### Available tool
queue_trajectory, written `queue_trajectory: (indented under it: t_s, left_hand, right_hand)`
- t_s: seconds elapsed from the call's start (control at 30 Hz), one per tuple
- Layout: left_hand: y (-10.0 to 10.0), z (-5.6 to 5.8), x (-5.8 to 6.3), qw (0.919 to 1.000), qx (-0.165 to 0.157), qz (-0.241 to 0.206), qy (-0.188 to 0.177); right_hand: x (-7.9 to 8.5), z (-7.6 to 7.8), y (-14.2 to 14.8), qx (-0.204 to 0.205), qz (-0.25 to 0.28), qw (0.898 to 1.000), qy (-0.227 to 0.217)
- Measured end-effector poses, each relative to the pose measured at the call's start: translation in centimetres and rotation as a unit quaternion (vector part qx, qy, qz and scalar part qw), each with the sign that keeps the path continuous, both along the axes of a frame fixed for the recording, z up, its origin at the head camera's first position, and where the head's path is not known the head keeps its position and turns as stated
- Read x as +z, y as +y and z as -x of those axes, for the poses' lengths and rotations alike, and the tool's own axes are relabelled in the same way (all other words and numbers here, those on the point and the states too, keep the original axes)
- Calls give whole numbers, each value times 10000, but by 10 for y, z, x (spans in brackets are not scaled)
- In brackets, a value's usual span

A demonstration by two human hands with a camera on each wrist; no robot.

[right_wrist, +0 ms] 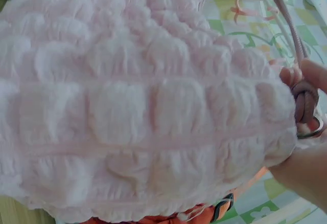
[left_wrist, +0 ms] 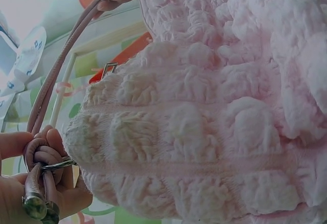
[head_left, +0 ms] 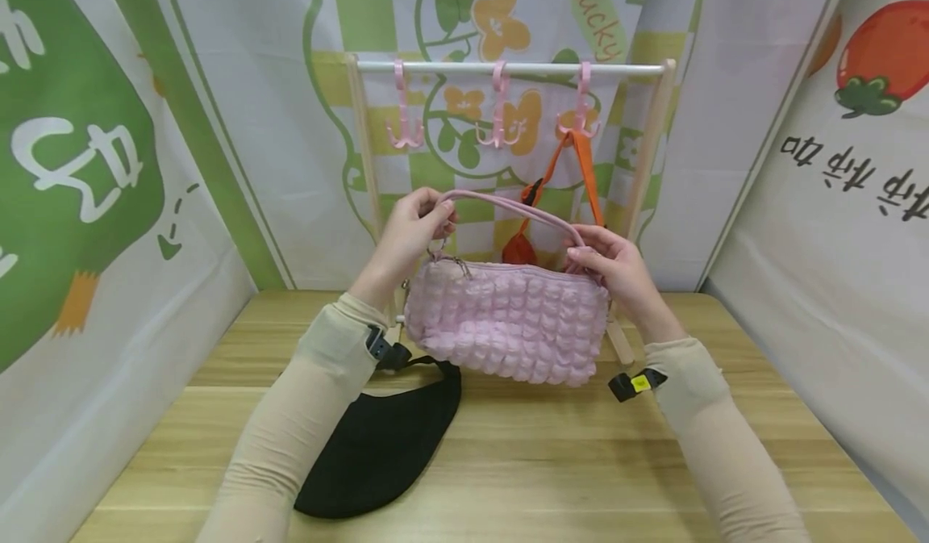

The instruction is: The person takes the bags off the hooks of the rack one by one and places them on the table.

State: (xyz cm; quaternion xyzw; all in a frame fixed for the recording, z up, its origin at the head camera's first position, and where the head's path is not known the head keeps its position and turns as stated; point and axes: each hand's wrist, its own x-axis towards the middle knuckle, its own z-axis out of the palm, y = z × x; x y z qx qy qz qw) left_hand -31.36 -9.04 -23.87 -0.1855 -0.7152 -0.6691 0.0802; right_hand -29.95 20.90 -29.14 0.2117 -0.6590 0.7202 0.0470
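A pink puffy handbag [head_left: 508, 317] hangs by its thin double strap [head_left: 508, 203] between my hands, in front of the rack. My left hand [head_left: 414, 232] pinches the strap's left end, close above the metal ring. At the other end my right hand [head_left: 613, 265] grips the strap by its knot. In the left wrist view the strap's knot [left_wrist: 41, 155] lies between thumb and fingers. The right wrist view shows the opposite knot [right_wrist: 305, 101] held the same way, with quilted fabric filling most of the picture.
Behind stands a rack with a white bar [head_left: 450, 68] and pink hooks [head_left: 498, 107]. An orange bag strap [head_left: 586, 176] hangs from the right hook. On the wooden table [head_left: 551, 462] a black bag [head_left: 377, 454] lies near my left forearm. Printed cloth walls enclose the table.
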Motion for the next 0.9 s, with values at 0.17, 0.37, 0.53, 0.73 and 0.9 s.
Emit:
queue_trajectory:
  t_s: [0.17, 0.37, 0.53, 0.73, 0.9]
  left_hand:
    - [-3, 1, -3, 9998, 2, 192, 8]
    - [-5, 0, -6, 9993, 2, 360, 27]
    - [-7, 0, -9, 9983, -75, 575, -93]
    - [-9, -2, -12, 9964, -166, 819, -153]
    - [-9, -4, -15, 9950, -245, 961, -82]
  right_hand:
    - [1, -3, -1, -70, 35, 9996, -260]
    - [1, -6, -2, -196, -143, 9994, -231]
    - [-1, -9, -1, -252, -237, 9993, -158]
    - [-5, -8, 2, -264, -290, 9992, -4]
    - [-7, -8, 2, -189, -201, 9996, 48]
